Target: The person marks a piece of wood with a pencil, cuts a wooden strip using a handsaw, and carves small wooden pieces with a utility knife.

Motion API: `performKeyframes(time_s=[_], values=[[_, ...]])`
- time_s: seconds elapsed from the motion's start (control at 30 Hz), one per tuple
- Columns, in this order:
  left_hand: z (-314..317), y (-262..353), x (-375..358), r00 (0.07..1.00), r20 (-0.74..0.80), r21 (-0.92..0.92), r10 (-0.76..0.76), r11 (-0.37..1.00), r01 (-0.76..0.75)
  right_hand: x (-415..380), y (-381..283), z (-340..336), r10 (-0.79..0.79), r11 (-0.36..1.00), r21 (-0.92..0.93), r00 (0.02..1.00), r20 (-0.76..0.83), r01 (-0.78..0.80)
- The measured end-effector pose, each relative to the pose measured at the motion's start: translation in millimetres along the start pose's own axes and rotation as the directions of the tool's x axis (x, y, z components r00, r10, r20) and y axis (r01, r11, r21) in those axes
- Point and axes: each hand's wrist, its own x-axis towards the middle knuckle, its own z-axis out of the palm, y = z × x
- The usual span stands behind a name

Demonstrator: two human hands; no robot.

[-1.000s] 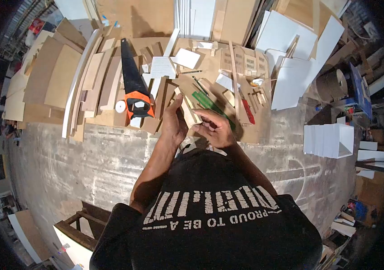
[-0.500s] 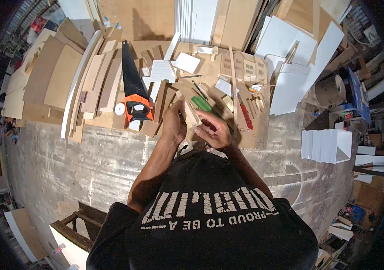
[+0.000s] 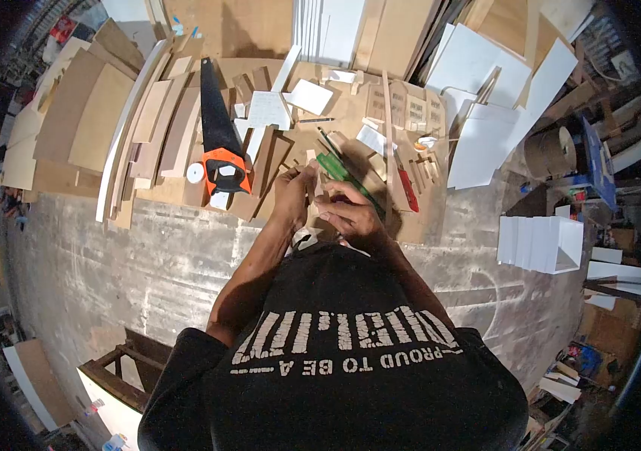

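Note:
Over the near edge of the work board [image 3: 425, 229], both my hands close on a small piece of light wood [image 3: 318, 185], seen nearly edge-on and largely hidden by the fingers. My left hand [image 3: 292, 197] wraps its left side. From the right, my right hand [image 3: 353, 213] pinches it with bent fingers. Just beyond the fingertips lies a green tool [image 3: 341, 173], slanting down to the right. A handsaw [image 3: 219, 124] with a black blade and an orange handle rests left of my hands. To the right is a red-handled tool [image 3: 408, 191].
Wood strips [image 3: 161, 124] stand stacked on the left. A written sheet [image 3: 269, 110], a pencil [image 3: 316, 120] and a white roll [image 3: 195, 173] lie on the board. White panels [image 3: 486, 146] lean at the right, above a white box-like unit [image 3: 540, 244] on the floor.
The wood piece has turned from showing its broad face to nearly edge-on. My right hand's fingers have curled in closer to my left hand. The view has shifted slightly.

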Motion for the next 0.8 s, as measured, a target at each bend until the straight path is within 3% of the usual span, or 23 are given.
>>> performKeyframes(time_s=[0.07,0.1,0.17,0.23,0.33,0.4,0.43,0.53,0.57,0.6,0.63,0.67,0.7,0.77,0.8], values=[[-3.4,-3.5,4.2,0.999,0.011,0.021,0.043,0.999,-0.043,-6.0,6.9,5.2,0.028,0.999,0.031,0.999,-0.016,-0.027],[-2.3,-2.2,2.8,0.998,0.008,0.016,0.057,0.998,-0.057,-4.9,2.4,3.9,0.013,0.999,-0.038,1.000,0.001,-0.013],[-1.8,-0.7,-3.6,0.997,0.002,0.008,0.083,0.996,-0.083,0.3,-5.9,-3.0,0.056,0.997,0.059,0.997,0.047,-0.058],[-7.0,5.1,-10.9,0.986,0.040,0.124,0.161,0.978,-0.165,1.3,-3.5,-10.1,0.104,0.992,0.063,0.994,0.027,-0.105],[-27.2,17.3,-16.0,0.961,0.192,0.205,0.200,0.949,-0.238,-10.2,71.0,-17.6,0.334,0.942,0.057,0.940,-0.062,-0.331],[-24.4,33.1,-31.1,0.932,0.282,0.197,0.229,0.937,-0.290,-9.1,138.6,-20.0,0.360,0.872,-0.317,0.927,-0.105,-0.375],[-27.5,37.6,-35.9,0.937,0.304,0.143,0.173,0.964,-0.224,-4.0,161.1,-19.0,0.361,0.787,-0.489,0.924,-0.129,-0.376],[-31.9,40.5,-40.6,0.925,0.318,-0.021,0.206,0.977,-0.210,15.5,184.9,-8.4,0.319,0.675,-0.630,0.922,-0.220,-0.384],[-31.4,45.2,-45.6,0.926,0.323,-0.031,0.194,0.980,-0.195,26.5,196.1,-4.9,0.110,0.781,-0.581,0.967,-0.231,-0.228],[-28.4,49.0,-51.2,0.925,0.315,-0.071,0.212,0.977,-0.200,34.0,214.4,4.3,0.298,0.948,0.217,0.881,-0.366,-0.231],[-26.0,50.9,-57.4,0.925,0.305,-0.110,0.228,0.973,-0.204,39.3,234.6,17.3,0.526,0.500,0.866,0.800,-0.289,-0.016],[-26.0,52.3,-62.7,0.925,0.292,-0.150,0.244,0.967,-0.208,44.0,253.0,29.6,0.630,-0.265,0.927,0.775,-0.044,0.267],[-28.6,53.9,-66.8,0.952,0.235,-0.175,0.199,0.972,-0.160,48.2,269.1,37.6,0.507,-0.286,0.923,0.858,-0.083,0.258],[-42.0,52.3,-71.8,0.934,0.320,-0.259,0.161,0.963,-0.078,53.9,299.3,48.4,0.228,-0.339,0.914,0.962,-0.151,0.224],[-49.0,52.8,-75.9,0.921,0.360,-0.297,0.148,0.954,-0.037,59.2,296.7,51.6,0.225,-0.630,0.726,0.960,-0.169,0.275]])
